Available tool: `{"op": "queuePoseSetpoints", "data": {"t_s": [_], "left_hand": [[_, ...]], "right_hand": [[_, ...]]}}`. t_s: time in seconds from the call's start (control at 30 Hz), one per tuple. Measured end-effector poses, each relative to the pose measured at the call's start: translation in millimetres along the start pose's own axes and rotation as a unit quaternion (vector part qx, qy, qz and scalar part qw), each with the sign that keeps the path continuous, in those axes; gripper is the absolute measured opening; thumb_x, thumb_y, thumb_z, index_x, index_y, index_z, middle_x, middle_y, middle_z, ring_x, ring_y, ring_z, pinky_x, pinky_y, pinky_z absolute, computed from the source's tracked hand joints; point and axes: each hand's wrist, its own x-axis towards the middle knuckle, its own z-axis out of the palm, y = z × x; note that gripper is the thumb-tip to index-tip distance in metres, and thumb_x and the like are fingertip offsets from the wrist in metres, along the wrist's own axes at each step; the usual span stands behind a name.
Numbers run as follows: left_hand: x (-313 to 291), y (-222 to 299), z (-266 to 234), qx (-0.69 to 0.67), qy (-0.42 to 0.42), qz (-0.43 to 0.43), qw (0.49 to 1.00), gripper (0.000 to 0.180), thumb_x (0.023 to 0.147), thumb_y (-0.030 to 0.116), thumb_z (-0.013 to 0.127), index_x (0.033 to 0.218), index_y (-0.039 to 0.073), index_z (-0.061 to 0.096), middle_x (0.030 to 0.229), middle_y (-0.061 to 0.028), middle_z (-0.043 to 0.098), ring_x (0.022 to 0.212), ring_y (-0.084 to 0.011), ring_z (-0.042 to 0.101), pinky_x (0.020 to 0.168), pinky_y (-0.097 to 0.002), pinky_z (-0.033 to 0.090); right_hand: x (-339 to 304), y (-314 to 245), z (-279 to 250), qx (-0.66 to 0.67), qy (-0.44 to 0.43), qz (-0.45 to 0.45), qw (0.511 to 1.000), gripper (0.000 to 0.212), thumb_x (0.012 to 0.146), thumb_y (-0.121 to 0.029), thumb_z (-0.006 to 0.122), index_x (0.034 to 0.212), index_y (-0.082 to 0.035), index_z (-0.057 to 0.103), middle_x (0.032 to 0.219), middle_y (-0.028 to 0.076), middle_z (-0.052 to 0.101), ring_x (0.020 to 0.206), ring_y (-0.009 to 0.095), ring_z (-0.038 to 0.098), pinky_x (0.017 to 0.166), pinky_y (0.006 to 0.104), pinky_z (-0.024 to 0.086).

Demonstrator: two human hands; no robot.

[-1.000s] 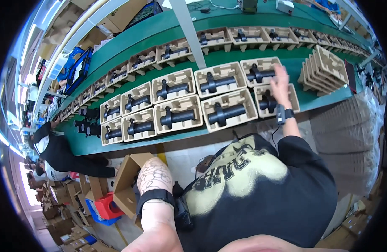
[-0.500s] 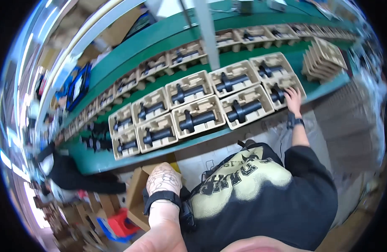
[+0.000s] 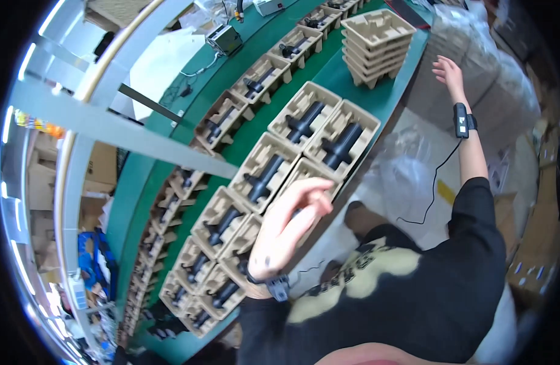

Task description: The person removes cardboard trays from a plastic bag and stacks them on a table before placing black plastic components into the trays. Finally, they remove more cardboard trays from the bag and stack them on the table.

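My left hand (image 3: 292,222) hovers in front of the near row of moulded tan trays, thumb apart and fingers loosely bent. Nothing shows in it, and it hides part of a tray (image 3: 301,173) behind it; whether it touches the tray I cannot tell. Beyond the table's right edge, my right hand (image 3: 449,74) hangs in the air, empty, its fingers apart. Two rows of trays sit on the green table (image 3: 335,70), most with a black flanged tube-shaped part (image 3: 342,146) lying inside. Nearest the right hand is a stack of tan trays (image 3: 380,58).
Another line of filled trays (image 3: 255,85) runs along the back. A grey metal box (image 3: 224,39) with a cable stands behind it. The slanting metal post (image 3: 164,149) crosses the view. Clear plastic sheeting (image 3: 407,161) covers floor at right; a black cable (image 3: 437,176) hangs from my right wrist device.
The view has swung to the right. My right hand has left the black part in the end tray and moved out past the table edge. My left hand has come up over the trays.
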Motion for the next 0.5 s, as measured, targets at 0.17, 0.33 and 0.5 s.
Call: {"op": "queuePoseSetpoints", "data": {"t_s": [0.17,0.33,0.5], "left_hand": [[158,-22,31,0.062,-0.167,-0.018,0.984,0.028,0.093,0.027,0.051,0.103,0.001,0.057,0.088,-0.0061,0.061,0.077,-0.011,0.058,0.069,-0.0251,0.047],[337,-115,54,-0.043,0.046,-0.083,0.994,0.043,0.095,0.043,0.047,0.101,0.001,0.058,0.086,-0.008,0.06,0.075,-0.0145,0.06,0.06,-0.0286,0.054],[388,-177,73,-0.107,0.035,-0.154,0.982,0.047,0.094,0.048,0.045,0.097,0.002,0.056,0.079,-0.0065,0.058,0.064,-0.015,0.058,0.057,-0.0317,0.056]], "right_hand": [[168,1,-47,-0.173,0.067,-0.101,0.977,0.039,0.087,-0.038,0.058,0.115,-0.01,0.061,0.096,0.0,0.064,0.077,0.009,0.058,0.061,0.0248,0.042],[193,7,43,-0.165,-0.047,-0.001,0.985,0.037,0.08,-0.035,0.062,0.097,-0.003,0.067,0.076,0.002,0.065,0.064,0.012,0.056,0.056,0.0278,0.043],[159,-10,31,-0.227,-0.135,-0.071,0.962,0.029,0.078,-0.024,0.06,0.084,0.003,0.067,0.065,0.006,0.063,0.062,0.011,0.056,0.057,0.0284,0.044]]}}
